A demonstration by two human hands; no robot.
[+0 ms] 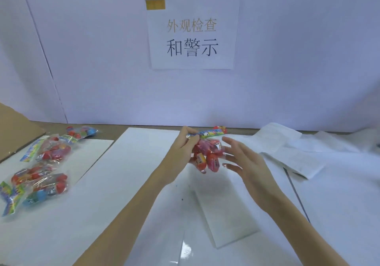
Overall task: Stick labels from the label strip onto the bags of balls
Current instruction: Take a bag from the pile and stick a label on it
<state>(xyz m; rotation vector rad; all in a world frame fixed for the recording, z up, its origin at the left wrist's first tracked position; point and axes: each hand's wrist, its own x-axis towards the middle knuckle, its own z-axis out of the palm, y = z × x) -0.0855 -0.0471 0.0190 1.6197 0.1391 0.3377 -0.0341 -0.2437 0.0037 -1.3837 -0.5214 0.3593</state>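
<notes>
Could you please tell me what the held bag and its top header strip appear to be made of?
The bag looks like thin clear plastic film: glossy, crinkled, balls visible through it. The header strip, pinched in the left hand, seems printed glossy card or foil; unclear which.

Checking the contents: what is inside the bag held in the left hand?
Inside the held bag, red and pink balls show through clear plastic. The left hand covers its left side, so no count.

White wall panels (287, 60) bear a taped paper sign (193, 33); lighting seems even.
</notes>
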